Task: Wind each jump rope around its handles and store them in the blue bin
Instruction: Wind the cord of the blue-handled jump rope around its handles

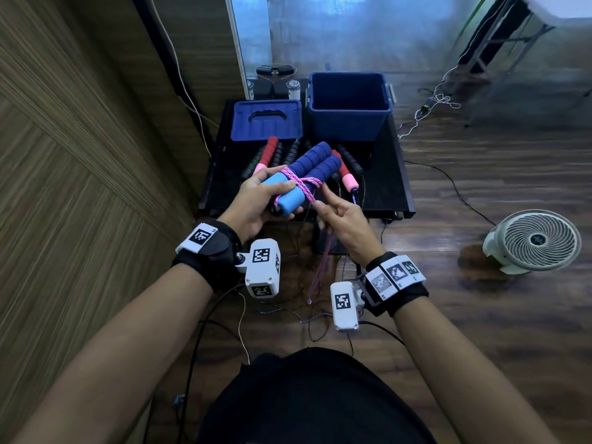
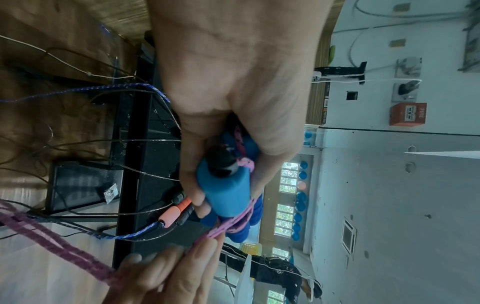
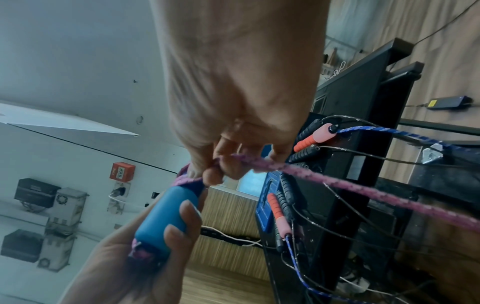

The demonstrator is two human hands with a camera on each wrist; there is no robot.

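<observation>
Your left hand grips the blue handles; your right hand pinches the pink rope at centre frame. Slacken that pinch and the wrap may unravel.
</observation>
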